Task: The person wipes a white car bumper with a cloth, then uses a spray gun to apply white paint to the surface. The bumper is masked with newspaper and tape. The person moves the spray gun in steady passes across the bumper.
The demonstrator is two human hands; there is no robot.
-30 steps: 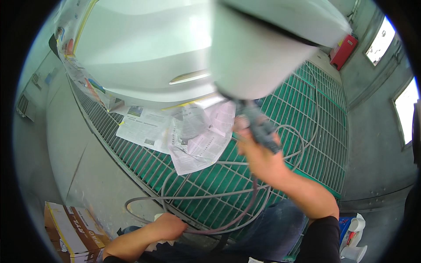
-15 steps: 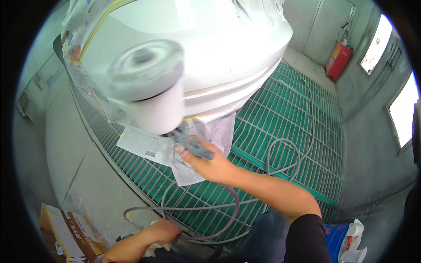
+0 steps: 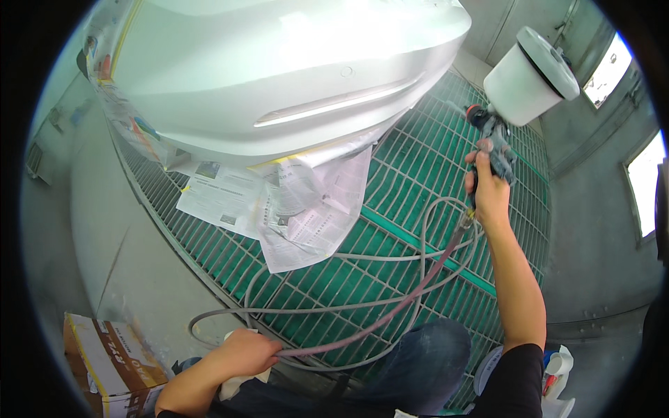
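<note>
My right hand (image 3: 491,177) is wrapped round the grip of a spray gun (image 3: 493,132), out to the right of the car bumper. On top of the gun sits a white paint cup (image 3: 526,80) with a lid, tilted. A faint mist shows by its red-ringed nozzle. From the grip, a reddish air hose (image 3: 397,308) runs down to my left hand (image 3: 249,354), which is closed on it low at the left. A cream cloth (image 3: 240,384) shows under that hand; whether the fingers hold it too is hidden. Ahead stands the glossy white bumper (image 3: 244,90).
Masking newspaper (image 3: 306,230) hangs below the bumper. Grey hose loops (image 3: 334,304) lie across a metal floor grating (image 3: 390,279) over green. An opened cardboard box (image 3: 122,362) stands at lower left. White containers (image 3: 557,366) sit at lower right, near the grey wall (image 3: 592,279).
My right hand has swung the spray gun from in front of the bumper to its right side. The hose is drawn out after it. My left hand stays low, with its grip on the hose.
</note>
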